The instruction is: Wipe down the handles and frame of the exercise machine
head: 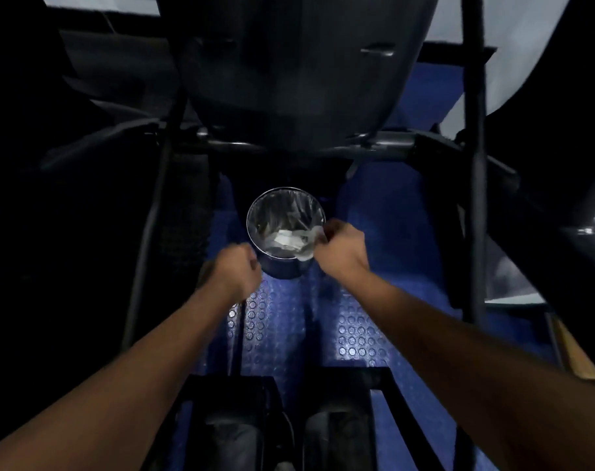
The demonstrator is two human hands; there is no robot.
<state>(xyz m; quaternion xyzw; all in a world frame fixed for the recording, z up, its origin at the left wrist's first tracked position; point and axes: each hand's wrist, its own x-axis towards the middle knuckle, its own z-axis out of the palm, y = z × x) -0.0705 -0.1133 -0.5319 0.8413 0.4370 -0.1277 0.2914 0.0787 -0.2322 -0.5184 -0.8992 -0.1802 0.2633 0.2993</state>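
Note:
The dark exercise machine [299,79] rises ahead, its black frame bars [474,164] running down both sides. On the blue floor between them stands a small round bin [282,266] lined with a clear plastic bag, crumpled white wipes inside. My right hand [340,249] is at the bin's right rim, fingers pinched on the white edge of the liner [311,237]. My left hand [236,270] is closed in a fist beside the bin's left rim; whether it holds anything is hidden.
A blue studded rubber mat [360,334] covers the floor. Two black foot pedals with my shoes [337,433] sit at the bottom. A crossbar [235,146] spans the frame below the machine's housing. A wooden edge [575,351] shows at the right.

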